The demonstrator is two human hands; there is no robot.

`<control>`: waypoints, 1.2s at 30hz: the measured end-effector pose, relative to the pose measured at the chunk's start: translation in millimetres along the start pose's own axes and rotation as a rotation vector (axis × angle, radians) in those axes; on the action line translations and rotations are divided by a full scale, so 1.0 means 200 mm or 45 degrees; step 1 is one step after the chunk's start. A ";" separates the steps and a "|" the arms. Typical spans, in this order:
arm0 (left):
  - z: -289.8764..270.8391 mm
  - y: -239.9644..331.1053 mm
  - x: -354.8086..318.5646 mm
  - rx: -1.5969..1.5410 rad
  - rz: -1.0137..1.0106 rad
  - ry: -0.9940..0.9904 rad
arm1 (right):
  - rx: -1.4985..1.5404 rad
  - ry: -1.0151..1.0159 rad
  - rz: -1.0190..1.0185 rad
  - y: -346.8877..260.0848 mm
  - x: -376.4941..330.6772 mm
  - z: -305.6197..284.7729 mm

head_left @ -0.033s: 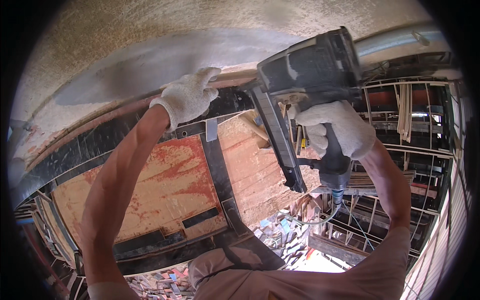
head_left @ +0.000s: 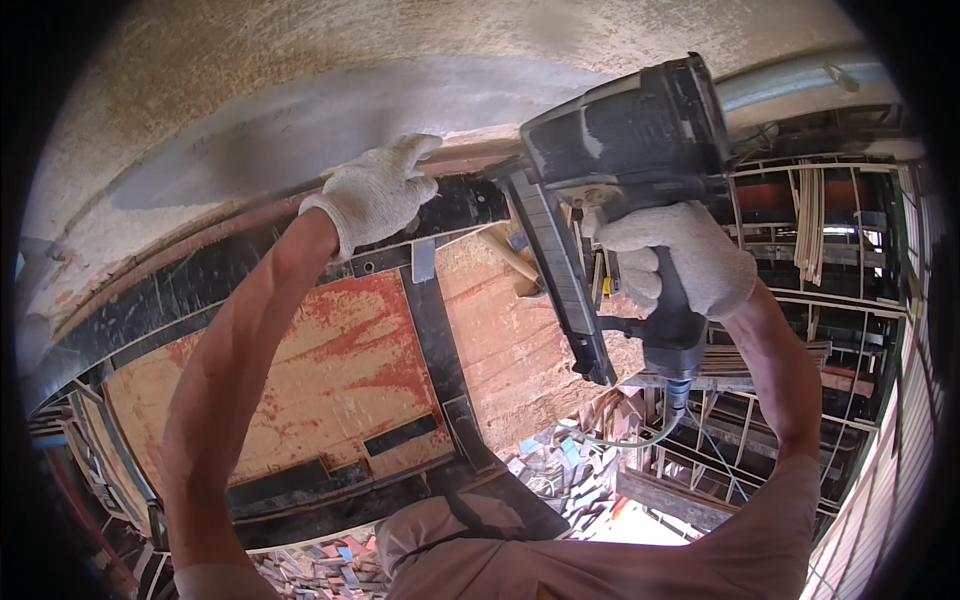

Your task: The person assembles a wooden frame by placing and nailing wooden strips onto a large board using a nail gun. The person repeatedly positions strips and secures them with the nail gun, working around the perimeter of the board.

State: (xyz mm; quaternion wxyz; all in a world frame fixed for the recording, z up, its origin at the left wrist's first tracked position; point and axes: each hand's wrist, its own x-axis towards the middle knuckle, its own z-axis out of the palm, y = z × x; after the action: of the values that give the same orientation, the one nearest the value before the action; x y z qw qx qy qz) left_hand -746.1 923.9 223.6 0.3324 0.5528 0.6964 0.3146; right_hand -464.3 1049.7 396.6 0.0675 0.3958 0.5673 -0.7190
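The right hand, in a white knit glove, is wrapped tight around the handle of a dark grey nail gun. The gun's bulky head sits at the top of the view, just right of centre, with its nose pressed toward a thin wooden strip that runs along the lower edge of a rough plaster surface. The long magazine slants down from the nose, and a pale hose hangs from the base of the handle.

The left hand, gloved the same way, lies flat and curled on the strip just left of the gun, pressing it against the plaster; it grips nothing else. Below the strip runs a black metal frame holding a worn red panel. Wooden scraps lie far below.
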 end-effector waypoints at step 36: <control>1.61 -0.64 -1.70 0.276 -0.738 -0.142 | 0.450 0.904 0.727 2.87 -1.48 1.28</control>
State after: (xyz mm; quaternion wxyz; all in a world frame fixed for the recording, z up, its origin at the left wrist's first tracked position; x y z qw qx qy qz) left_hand -499.4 588.9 -26.9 0.3851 0.3799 0.8351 0.0998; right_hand -75.7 523.4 161.3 -0.0041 0.7618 0.2933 -0.5776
